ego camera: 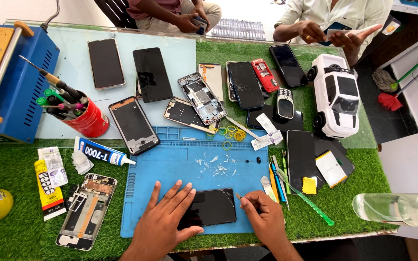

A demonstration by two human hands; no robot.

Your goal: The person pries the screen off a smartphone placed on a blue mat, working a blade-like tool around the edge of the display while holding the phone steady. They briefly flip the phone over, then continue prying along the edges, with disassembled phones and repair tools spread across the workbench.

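Left hand (pixel 168 220) flat on cracked phone (pixel 208 208) at mat's (pixel 170 159) near edge; right hand (pixel 262 217) pinches what looks like a pry tool (pixel 238 196); a slip may splinter glass.

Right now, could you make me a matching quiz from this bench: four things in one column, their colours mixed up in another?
Things:
1. toy car
2. work mat
3. tool cup
4. phone under the left hand

Colours:
A. red
B. black
C. white
D. blue

Pairs: 1-C, 2-D, 3-A, 4-B
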